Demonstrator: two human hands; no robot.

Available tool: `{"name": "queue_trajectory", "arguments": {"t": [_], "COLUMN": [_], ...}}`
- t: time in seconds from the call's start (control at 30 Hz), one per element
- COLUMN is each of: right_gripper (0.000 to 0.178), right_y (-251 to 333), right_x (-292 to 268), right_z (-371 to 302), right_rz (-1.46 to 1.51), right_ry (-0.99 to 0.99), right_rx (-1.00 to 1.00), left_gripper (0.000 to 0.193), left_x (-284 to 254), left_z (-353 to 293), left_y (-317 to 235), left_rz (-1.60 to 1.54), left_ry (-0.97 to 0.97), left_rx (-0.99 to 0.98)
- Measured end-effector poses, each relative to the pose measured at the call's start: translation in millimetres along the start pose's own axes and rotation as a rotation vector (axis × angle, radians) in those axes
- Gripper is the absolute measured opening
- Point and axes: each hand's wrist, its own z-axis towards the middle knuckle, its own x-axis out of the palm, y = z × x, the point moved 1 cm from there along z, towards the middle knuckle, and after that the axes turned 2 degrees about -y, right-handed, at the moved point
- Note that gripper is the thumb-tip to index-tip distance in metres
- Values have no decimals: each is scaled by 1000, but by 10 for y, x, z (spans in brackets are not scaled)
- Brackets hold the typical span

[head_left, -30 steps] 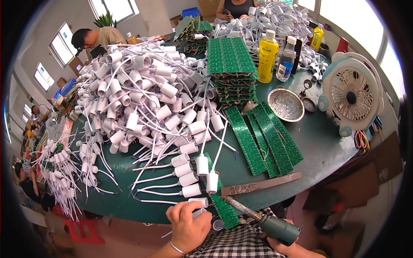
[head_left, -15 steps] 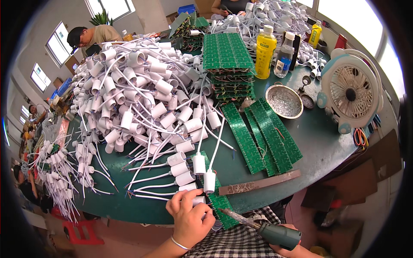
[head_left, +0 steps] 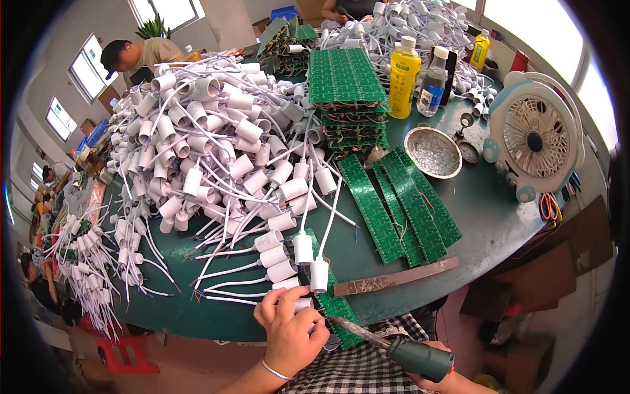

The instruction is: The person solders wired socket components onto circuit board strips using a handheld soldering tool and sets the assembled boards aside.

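Note:
My left hand (head_left: pixel 293 338) is closed around a white lamp socket (head_left: pixel 303 305) at the table's near edge, its fingers over a narrow green circuit board strip (head_left: pixel 338 307). My right hand (head_left: pixel 430 379) grips a soldering iron (head_left: pixel 420 358) by its green handle. The iron's tip reaches the strip just beside my left thumb; the exact contact point is too small to make out. Two wired sockets (head_left: pixel 319 276) lie across the strip's upper part. Left of it, several more sockets (head_left: pixel 282 270) are lined up with their white cables pointing left.
A big heap of white wired sockets (head_left: pixel 216 144) covers the left of the table. Loose board strips (head_left: pixel 413 210), a brown bar (head_left: pixel 397 276), stacked boards (head_left: pixel 348 75), a round metal bowl (head_left: pixel 433 153), bottles (head_left: pixel 403 79) and a fan (head_left: pixel 535 138) stand right. Other people work beyond.
The soldering iron has shifted slightly left, bringing its tip closer to my left thumb. My left hand stays in nearly the same place.

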Motion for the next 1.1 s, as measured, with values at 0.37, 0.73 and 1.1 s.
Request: {"name": "queue_trajectory", "arguments": {"t": [0.37,0.73,1.1], "right_gripper": [51,29,44], "right_y": [-262,-40,241], "right_x": [20,-93,-54], "right_z": [-79,-64,-34], "right_rz": [123,-104,28], "right_ry": [-16,-94,-125], "right_rx": [-61,39,86], "left_gripper": [12,10,9], "left_x": [10,-8,7], "left_z": [-4,5,-2], "left_y": [1,5,14], "left_rz": [-6,-6,9], "left_ry": [0,15,0], "left_rx": [-3,-15,9]}}
